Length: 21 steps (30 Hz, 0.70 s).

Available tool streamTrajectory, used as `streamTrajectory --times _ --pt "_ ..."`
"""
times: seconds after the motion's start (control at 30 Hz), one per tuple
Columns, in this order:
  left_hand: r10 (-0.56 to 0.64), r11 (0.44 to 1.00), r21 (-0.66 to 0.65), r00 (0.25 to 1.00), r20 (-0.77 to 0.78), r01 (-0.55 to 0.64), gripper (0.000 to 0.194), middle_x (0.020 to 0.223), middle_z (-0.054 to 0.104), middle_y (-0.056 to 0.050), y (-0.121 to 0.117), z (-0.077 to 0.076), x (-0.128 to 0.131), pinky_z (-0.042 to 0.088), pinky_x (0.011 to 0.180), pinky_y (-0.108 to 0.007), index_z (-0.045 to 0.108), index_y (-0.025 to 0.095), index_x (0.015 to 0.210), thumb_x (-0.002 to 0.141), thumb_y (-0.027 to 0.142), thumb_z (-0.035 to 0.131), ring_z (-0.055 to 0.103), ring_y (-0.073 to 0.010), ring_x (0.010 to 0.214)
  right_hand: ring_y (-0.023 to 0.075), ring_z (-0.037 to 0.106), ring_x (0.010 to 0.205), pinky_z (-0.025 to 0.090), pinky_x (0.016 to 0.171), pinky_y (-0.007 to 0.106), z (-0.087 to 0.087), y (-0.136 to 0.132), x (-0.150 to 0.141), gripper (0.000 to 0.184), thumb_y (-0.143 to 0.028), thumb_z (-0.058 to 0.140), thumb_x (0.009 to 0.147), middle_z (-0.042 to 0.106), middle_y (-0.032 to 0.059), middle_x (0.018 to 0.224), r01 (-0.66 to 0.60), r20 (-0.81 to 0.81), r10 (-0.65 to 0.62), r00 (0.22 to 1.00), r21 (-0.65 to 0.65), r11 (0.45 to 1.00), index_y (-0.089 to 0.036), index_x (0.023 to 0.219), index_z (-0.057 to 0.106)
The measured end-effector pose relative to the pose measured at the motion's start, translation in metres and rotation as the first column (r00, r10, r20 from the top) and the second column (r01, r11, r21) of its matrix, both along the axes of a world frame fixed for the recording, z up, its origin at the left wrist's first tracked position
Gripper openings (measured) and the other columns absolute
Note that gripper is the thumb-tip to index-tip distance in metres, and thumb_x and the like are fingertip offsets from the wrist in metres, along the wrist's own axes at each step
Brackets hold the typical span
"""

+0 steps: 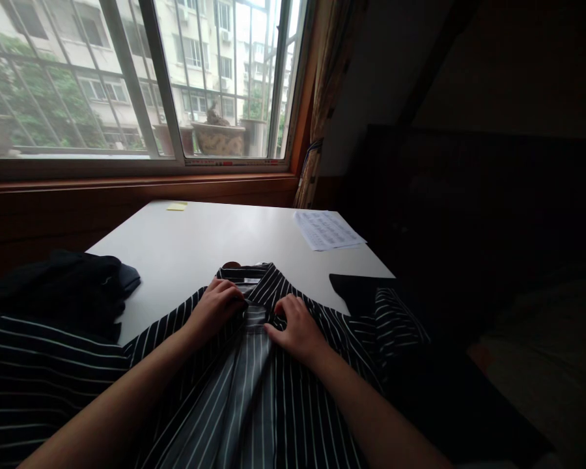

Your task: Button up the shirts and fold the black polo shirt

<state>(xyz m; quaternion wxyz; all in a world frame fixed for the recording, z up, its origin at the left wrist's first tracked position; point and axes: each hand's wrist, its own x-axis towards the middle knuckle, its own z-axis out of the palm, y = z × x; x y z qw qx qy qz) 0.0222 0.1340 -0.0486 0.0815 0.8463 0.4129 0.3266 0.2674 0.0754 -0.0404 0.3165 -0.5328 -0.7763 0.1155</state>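
Observation:
A black shirt with white stripes (312, 404) lies spread over the white table (215, 234), its collar toward the window and its front parted, so the greyer inside shows. My left hand (218, 301) is closed on the left front edge just below the collar. Across the opening, my right hand (297, 324) grips the right front edge, thumb and fingers curled around the cloth. One sleeve stretches out to the left, and the other lies at the table's right side. The fingertips are partly hidden in the dark fabric.
Dark clothing (58, 286) is heaped at the left. Printed sheets (328, 229) lie at the back right, and a yellow sticky note (176, 206) at the back left. Dark cloth (361, 293) lies at the right edge. Behind the table is a barred window (176, 85) with a curtain (317, 130).

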Motion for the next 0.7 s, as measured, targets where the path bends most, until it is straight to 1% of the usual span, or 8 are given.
streamTrajectory --times 0.07,0.17,0.27,0.33,0.43,0.53,0.6,0.7 --pt "-0.013 1.0 -0.009 0.999 0.036 0.013 0.004 0.099 0.068 -0.005 -0.001 0.002 0.0 0.044 0.099 -0.046 0.066 0.022 0.091 0.087 0.025 0.066 0.056 -0.0258 0.103 0.0229 0.049 0.089 0.045 0.082 0.037 0.0 -0.001 0.0 0.024 -0.024 0.07 0.074 0.054 0.0037 0.091 0.008 0.01 -0.008 1.0 0.005 1.0 -0.022 0.087 0.05" --pt "0.013 0.999 -0.04 0.997 0.08 -0.01 0.005 0.09 0.068 -0.004 -0.002 0.004 0.0 0.046 0.096 -0.045 0.065 0.022 0.091 0.088 0.026 0.065 0.06 -0.0243 0.096 0.0228 0.049 0.09 0.045 0.084 0.037 0.001 -0.001 0.001 0.02 -0.02 0.066 0.075 0.053 0.0039 0.091 0.005 0.016 -0.005 1.0 0.0 1.0 -0.022 0.085 0.049" --pt "0.053 0.997 -0.056 0.991 0.12 -0.046 0.013 0.087 0.065 -0.002 -0.003 0.005 0.001 0.043 0.101 -0.048 0.063 0.022 0.1 0.089 0.027 0.064 0.062 -0.023 0.092 0.0225 0.05 0.091 0.045 0.085 0.037 0.001 -0.001 0.001 0.014 -0.017 0.064 0.077 0.054 0.0041 0.091 0.006 0.024 -0.006 1.0 0.0 1.0 -0.022 0.083 0.052" --pt "0.059 0.997 -0.067 0.988 0.142 -0.05 0.017 0.087 0.063 -0.002 -0.003 0.006 0.002 0.041 0.104 -0.049 0.06 0.022 0.105 0.089 0.027 0.063 0.063 -0.0224 0.091 0.0224 0.051 0.093 0.045 0.087 0.037 0.001 -0.001 0.001 0.011 -0.017 0.064 0.079 0.056 0.0044 0.093 -0.001 0.032 0.001 0.999 0.004 1.0 -0.022 0.086 0.056" --pt "0.036 0.992 -0.128 0.99 0.134 -0.018 0.016 0.089 0.064 -0.003 -0.005 0.011 0.004 0.047 0.094 -0.044 0.058 0.021 0.102 0.089 0.028 0.062 0.062 -0.0227 0.091 0.0231 0.053 0.095 0.045 0.089 0.037 0.002 -0.002 0.0 0.014 -0.025 0.067 0.082 0.058 0.005 0.096 -0.011 0.053 0.01 0.999 0.021 1.0 -0.021 0.092 0.059" --pt "-0.007 0.978 -0.205 0.994 0.105 0.029 0.011 0.091 0.064 -0.004 -0.012 0.022 0.009 0.049 0.08 -0.035 0.058 0.021 0.096 0.089 0.029 0.061 0.062 -0.0216 0.088 0.0234 0.054 0.092 0.046 0.087 0.037 0.003 -0.002 -0.001 0.022 -0.035 0.072 0.08 0.059 0.0048 0.093 0.003 0.091 -0.005 0.996 0.024 1.0 -0.021 0.091 0.058" --pt "-0.028 0.97 -0.238 0.994 0.109 0.053 0.009 0.09 0.065 -0.003 -0.019 0.029 0.014 0.048 0.076 -0.032 0.058 0.02 0.093 0.09 0.029 0.06 0.062 -0.02 0.085 0.0223 0.055 0.088 0.046 0.083 0.036 0.003 -0.002 -0.001 0.022 -0.036 0.072 0.08 0.058 0.0041 0.089 0.026 0.11 -0.028 0.994 0.019 0.999 -0.021 0.086 0.057" --pt "-0.047 0.958 -0.275 0.989 0.142 0.085 0.008 0.087 0.066 -0.002 -0.029 0.036 0.024 0.047 0.074 -0.029 0.06 0.02 0.089 0.088 0.027 0.061 0.062 -0.0182 0.082 0.0201 0.056 0.083 0.046 0.08 0.033 0.004 -0.002 -0.002 0.014 -0.028 0.067 0.082 0.058 0.0035 0.086 0.05 0.125 -0.052 0.991 0.02 0.999 -0.021 0.081 0.055"
